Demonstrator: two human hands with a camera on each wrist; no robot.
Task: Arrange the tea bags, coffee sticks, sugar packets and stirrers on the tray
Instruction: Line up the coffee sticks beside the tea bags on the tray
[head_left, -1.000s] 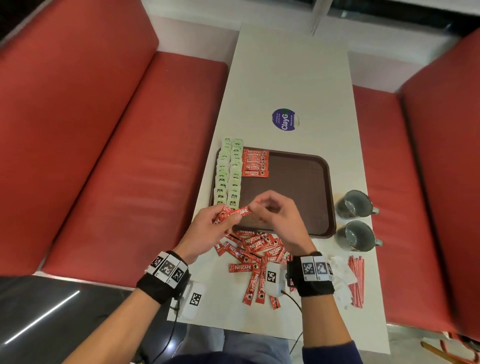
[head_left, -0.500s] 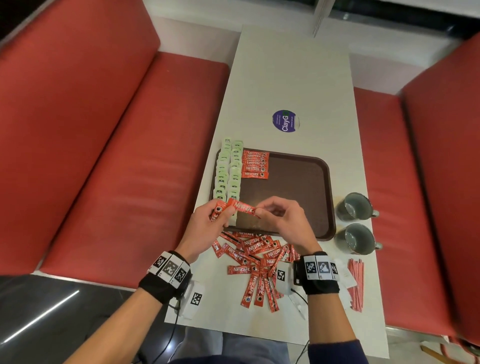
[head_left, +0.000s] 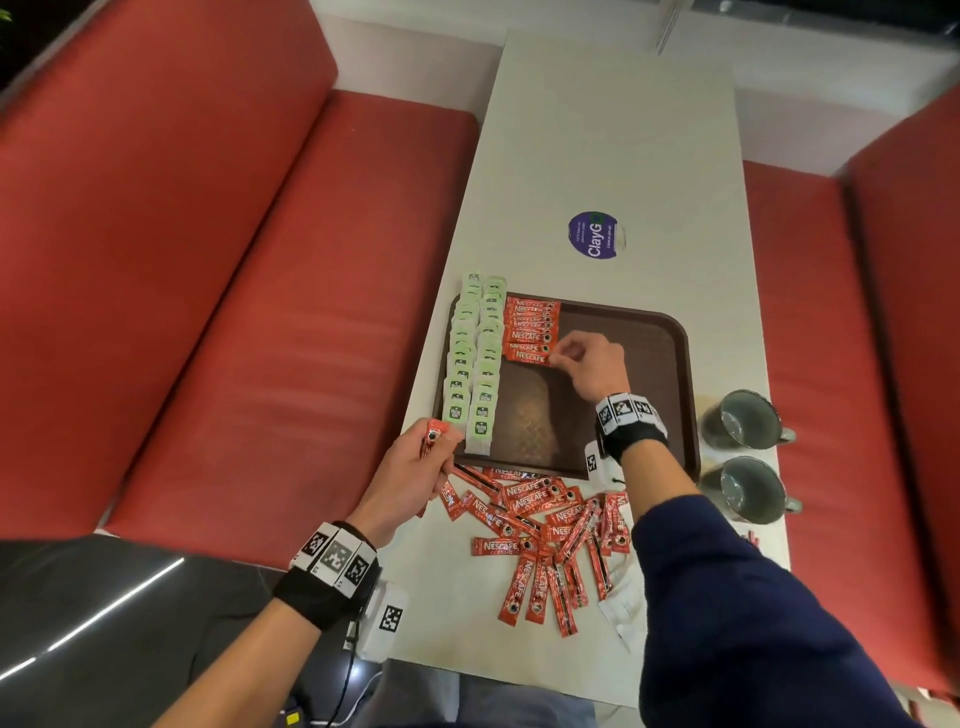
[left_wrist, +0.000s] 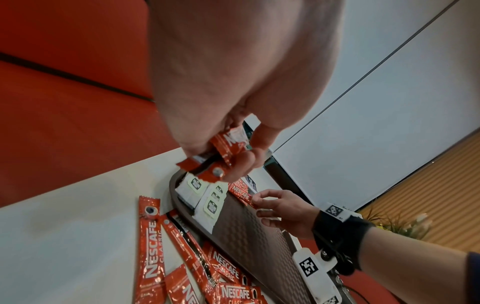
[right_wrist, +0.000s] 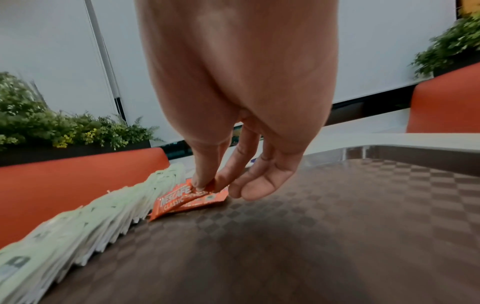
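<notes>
A brown tray (head_left: 670, 364) lies on the white table. Two rows of green tea bags (head_left: 475, 358) run down its left side. Beside them lies a column of red coffee sticks (head_left: 530, 327). My right hand (head_left: 558, 358) pinches the nearest coffee stick (right_wrist: 182, 200) of that column by its right end, low on the tray. My left hand (head_left: 434, 439) holds a few coffee sticks (left_wrist: 221, 156) above the tray's near left corner. A loose pile of coffee sticks (head_left: 540, 525) lies on the table in front of the tray.
Two grey mugs (head_left: 737, 421) (head_left: 748, 488) stand right of the tray. A round purple sticker (head_left: 595, 234) marks the table beyond it. Red bench seats (head_left: 260, 291) flank the table on both sides. White paper (head_left: 623, 608) lies under my right forearm.
My right hand took one coffee stick from my left hand and carried it forward to the near end of the column on the tray. My left hand stayed near the tray's corner.
</notes>
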